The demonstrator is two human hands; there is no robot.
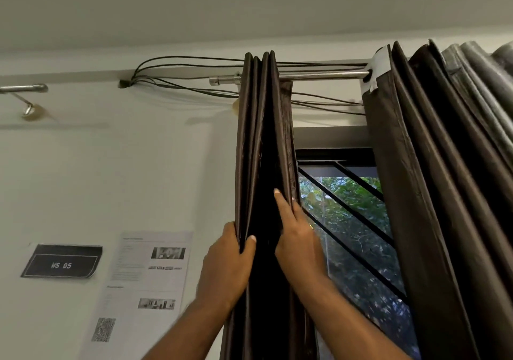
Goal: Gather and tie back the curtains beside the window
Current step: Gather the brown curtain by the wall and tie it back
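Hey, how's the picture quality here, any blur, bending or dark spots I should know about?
Head view: the wide lens bows the curtain rod and the ceiling line; the printed sheet on the wall is too soft to read; the folds of the left curtain go nearly black between the left hand and right hand; the daylit leaves in the window look bright but not washed out.

Both bare forearms rise from the bottom edge, reaching upward and converging. The left hand (230, 259) is curled closed, its thumb wrapped round the front and its fingers hidden behind the folds of the dark brown, glossy gathered curtain (263, 151) that it grips. The right hand (297, 232) sits slightly higher, just beside the left, with its fingers extended upward and laid flat against the same fabric, index finger reaching highest.
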